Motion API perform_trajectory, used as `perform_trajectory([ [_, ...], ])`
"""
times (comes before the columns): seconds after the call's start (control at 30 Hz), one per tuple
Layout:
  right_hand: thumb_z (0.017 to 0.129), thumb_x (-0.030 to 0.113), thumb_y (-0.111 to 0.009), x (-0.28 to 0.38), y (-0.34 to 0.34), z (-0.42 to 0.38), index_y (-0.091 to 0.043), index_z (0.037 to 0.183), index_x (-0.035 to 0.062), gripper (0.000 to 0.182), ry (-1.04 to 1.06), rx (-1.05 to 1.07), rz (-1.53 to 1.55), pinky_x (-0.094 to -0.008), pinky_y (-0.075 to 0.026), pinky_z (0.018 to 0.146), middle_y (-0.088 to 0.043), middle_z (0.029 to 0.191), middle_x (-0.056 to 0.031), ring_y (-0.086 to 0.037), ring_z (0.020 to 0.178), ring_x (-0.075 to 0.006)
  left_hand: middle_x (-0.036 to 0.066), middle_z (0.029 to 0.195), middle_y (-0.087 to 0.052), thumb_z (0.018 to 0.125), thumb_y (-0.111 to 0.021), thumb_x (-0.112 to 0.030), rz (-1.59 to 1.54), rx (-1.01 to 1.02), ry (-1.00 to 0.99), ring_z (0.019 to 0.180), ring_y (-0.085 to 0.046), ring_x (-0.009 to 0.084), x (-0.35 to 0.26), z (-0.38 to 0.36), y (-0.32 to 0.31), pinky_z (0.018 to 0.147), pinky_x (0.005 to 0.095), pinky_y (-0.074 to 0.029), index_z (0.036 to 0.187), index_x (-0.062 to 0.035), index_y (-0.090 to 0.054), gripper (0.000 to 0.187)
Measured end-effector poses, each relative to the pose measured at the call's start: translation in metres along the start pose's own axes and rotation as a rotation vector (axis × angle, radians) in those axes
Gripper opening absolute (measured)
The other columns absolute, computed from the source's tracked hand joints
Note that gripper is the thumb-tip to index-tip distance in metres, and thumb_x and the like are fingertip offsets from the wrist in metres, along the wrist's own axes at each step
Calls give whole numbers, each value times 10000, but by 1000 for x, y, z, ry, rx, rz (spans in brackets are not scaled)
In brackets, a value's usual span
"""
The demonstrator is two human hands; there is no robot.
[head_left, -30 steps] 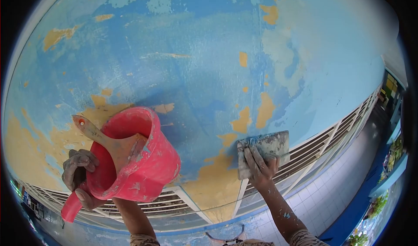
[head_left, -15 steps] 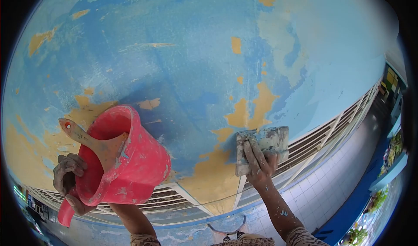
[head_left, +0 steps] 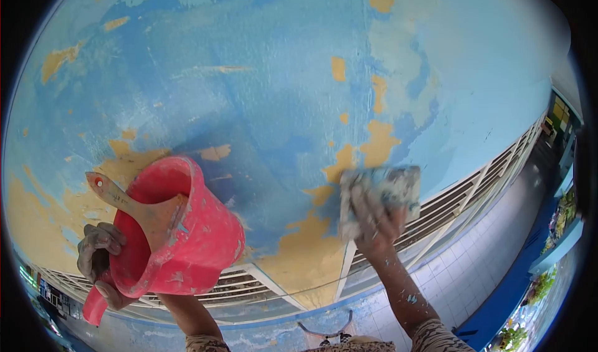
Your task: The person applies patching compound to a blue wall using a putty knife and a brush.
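My left hand [head_left: 98, 261] grips the handle of a red plastic dipper [head_left: 180, 230] held up near the wall at lower left. A paint-stained brush [head_left: 134, 205] rests inside the dipper, its handle sticking out to the upper left. My right hand [head_left: 374, 224] presses a flat, plaster-smeared trowel [head_left: 381, 193] against the blue wall [head_left: 268, 78], where patches of yellow show through the peeling blue paint. The trowel and hand are motion-blurred.
A row of louvred vents [head_left: 461, 202] runs along the wall below the hands. A white tiled floor [head_left: 473, 271] lies to the lower right, with a blue ledge [head_left: 557, 243] and plants [head_left: 542, 286] at the far right edge.
My right hand has slid the trowel upward and slightly right along the wall. The dipper in my left hand dropped a little to the left, then stayed almost still.
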State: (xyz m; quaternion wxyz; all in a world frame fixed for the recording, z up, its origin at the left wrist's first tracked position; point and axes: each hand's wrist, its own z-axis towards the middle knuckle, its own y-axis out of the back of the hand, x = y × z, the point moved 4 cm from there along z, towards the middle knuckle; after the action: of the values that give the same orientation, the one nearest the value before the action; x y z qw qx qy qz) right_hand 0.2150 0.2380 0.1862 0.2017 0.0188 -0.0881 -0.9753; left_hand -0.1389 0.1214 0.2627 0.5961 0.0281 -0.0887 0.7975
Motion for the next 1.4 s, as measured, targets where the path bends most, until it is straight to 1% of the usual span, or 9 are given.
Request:
perform_trajectory([
  [0.13, 785, 257, -704, -17, 0, 144, -750, 1153, 182, 379, 69, -296, -177, -580, -437, 980, -707, 1162, -86, -583, 1166, -396, 100, 855, -535, 964, -380, -325, 27, 19, 41, 780, -460, 206, -7, 0, 0, 708, 370, -424, 1059, -1, -578, 392],
  [0.2, 710, 183, -764, -9, 31, 213, -736, 1179, 123, 474, -16, -146, 55, -490, -452, 978, -733, 1101, -121, -578, 1204, -353, 100, 855, -535, 965, -380, -327, 43, 29, 59, 781, -462, 206, -15, 1, 1, 709, 370, -425, 1058, -1, -577, 392],
  [0.43, 865, 147, -644, 16, 5, 4, -769, 1120, 172, 285, 136, 16, 55, -462, -506, 892, -721, 1206, 3, -622, 920, -200, 100, 856, -538, 967, -382, -332, 80, -56, -5, 785, -466, 207, -27, -7, -3, 711, 371, -430, 1057, -3, -577, 393],
  [0.63, 858, 245, -674, 16, 1, 128, -755, 1133, 165, 297, 214, -304, -79, -474, -493, 878, -712, 1179, -18, -597, 1007, -275, 100, 857, -539, 970, -383, -337, 125, -99, -60, 789, -470, 207, -24, -3, -1, 713, 371, -434, 1055, -5, -576, 393],
  [0.7, 781, 196, -692, 28, 26, 202, -735, 1174, 165, 397, 185, -129, 60, -452, -477, 784, -710, 1169, -26, -595, 986, -293, 100, 857, -540, 970, -384, -339, 147, -82, -30, 790, -471, 208, -33, -3, 1, 714, 371, -436, 1054, -6, -576, 394],
  [0.83, 786, 141, -653, 20, 5, 132, -743, 1159, 176, 385, 234, -244, 93, -471, -459, 759, -700, 1229, -24, -592, 972, -274, 100, 857, -541, 972, -384, -342, 220, -109, -12, 792, -474, 208, -61, -12, 7, 715, 372, -439, 1053, -7, -576, 394],
  [1.0, 892, 124, -564, 33, 0, -20, -768, 1106, 165, 298, 225, 72, 33, -477, -473, 874, -708, 1238, 7, -626, 970, -235, 101, 858, -543, 974, -385, -346, 265, -146, -58, 795, -477, 208, -69, -13, 7, 717, 372, -442, 1052, -9, -576, 395],
  [1.23, 688, 66, -624, 61, 18, 164, -740, 1175, 108, 502, 198, -137, 48, -450, -425, 698, -689, 1224, -56, -542, 825, -269, 101, 859, -545, 976, -387, -351, 326, -109, -38, 799, -482, 209, -80, -5, 8, 719, 373, -447, 1050, -11, -575, 396],
  [1.4, 828, 98, -590, 57, -1, 46, -748, 1165, 131, 374, 224, -76, 53, -415, -441, 732, -685, 1259, -14, -529, 843, -224, 101, 859, -547, 978, -388, -355, 379, -138, -42, 802, -485, 210, -96, -9, 13, 721, 373, -451, 1049, -12, -575, 397],
])
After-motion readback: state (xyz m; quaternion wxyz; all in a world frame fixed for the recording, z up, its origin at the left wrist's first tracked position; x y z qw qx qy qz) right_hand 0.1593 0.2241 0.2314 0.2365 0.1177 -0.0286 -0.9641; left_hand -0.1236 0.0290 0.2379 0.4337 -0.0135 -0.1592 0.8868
